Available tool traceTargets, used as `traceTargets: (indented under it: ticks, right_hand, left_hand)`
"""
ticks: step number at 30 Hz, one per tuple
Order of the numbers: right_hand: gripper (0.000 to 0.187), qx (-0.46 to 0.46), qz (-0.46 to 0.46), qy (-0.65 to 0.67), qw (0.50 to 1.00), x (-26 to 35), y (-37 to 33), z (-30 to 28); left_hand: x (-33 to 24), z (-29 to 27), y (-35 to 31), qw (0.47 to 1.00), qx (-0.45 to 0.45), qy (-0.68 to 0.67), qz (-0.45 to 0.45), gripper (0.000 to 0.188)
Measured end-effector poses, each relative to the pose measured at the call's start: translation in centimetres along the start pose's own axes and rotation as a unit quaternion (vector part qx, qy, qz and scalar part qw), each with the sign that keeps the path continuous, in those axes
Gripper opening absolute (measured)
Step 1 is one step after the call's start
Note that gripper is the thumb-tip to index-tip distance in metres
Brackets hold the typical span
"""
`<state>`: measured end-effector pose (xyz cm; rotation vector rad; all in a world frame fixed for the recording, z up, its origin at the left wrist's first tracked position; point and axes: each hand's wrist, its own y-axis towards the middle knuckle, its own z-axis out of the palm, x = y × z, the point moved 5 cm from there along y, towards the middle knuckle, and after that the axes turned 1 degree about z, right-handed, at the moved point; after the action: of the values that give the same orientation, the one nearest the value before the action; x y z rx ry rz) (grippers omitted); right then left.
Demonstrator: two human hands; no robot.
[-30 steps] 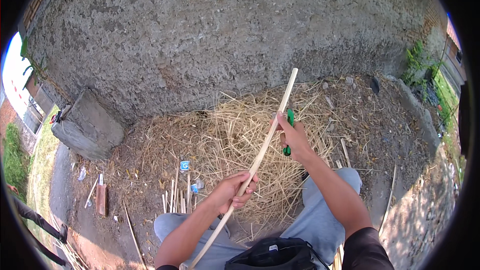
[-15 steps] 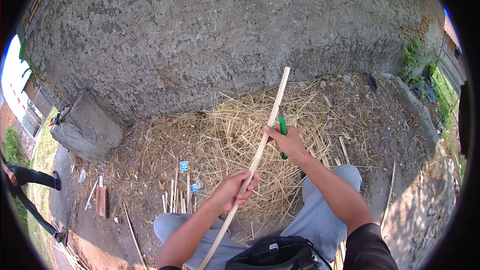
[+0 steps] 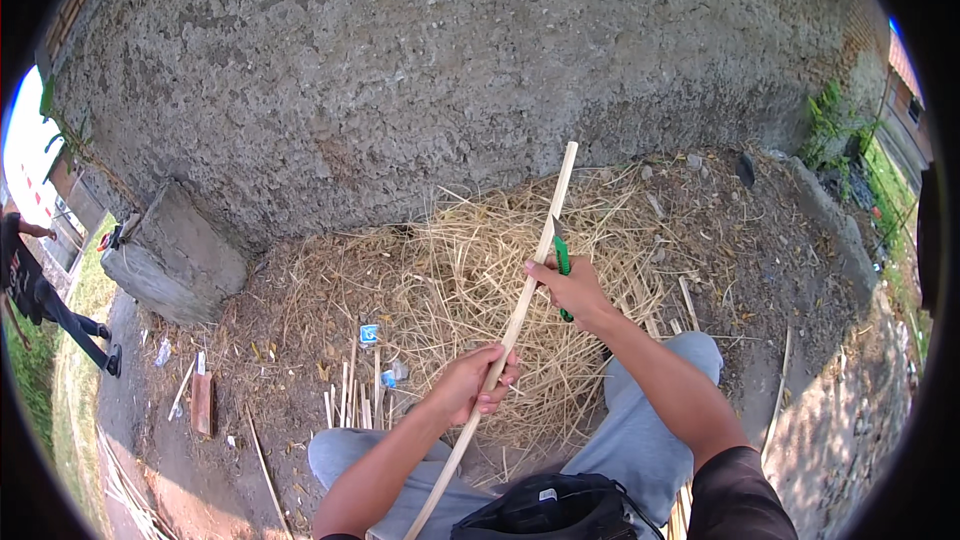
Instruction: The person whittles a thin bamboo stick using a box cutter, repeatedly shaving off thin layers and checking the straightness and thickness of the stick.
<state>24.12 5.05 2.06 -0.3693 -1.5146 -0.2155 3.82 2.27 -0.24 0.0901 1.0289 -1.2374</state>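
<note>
A long pale wooden strip, which looks like split bamboo, slants from my lap up toward the wall. Wrapped around its lower part is my left hand, fingers closed. Higher up, my right hand grips a green utility knife, with the thumb pressed on the strip. The knife's blade points up and lies against or very close to the strip's right side; I cannot tell whether it cuts in. Below both hands spreads a heap of thin pale shavings.
A rough grey wall rises ahead, with a concrete block at its left. Several short strips stand by my left knee. A reddish-brown block lies farther left. A person is at the far left edge.
The strip has shifted slightly down toward me. My right hand, with the knife, has moved a little, and the blade is nearer the strip. The person at the left has walked farther away.
</note>
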Motion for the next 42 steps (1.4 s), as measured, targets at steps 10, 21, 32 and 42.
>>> traceTargets:
  ticks: [10,21,32,42]
  right_hand:
    - [0.027,0.026,0.003,-0.002,1.0,0.4,-0.3,0.1]
    - [0.022,0.014,0.016,-0.029,0.999,-0.2,-0.2,0.3]
    - [0.022,0.003,0.009,-0.018,1.0,-0.8,0.2,0.6]
    - [0.022,0.005,0.024,-0.044,0.999,-0.7,-0.1,0.7]
  left_hand:
    - [0.2,-0.6,0.2,1.0,-0.012,-0.016,-0.009,0.026]
    - [-0.4,-0.7,0.1,0.991,-0.091,0.1,0.022,0.033]
    - [-0.8,-0.7,0.1,0.981,-0.121,0.144,0.05,0.04]
    - [-0.7,-0.8,-0.2,0.982,-0.119,0.139,0.051,0.041]
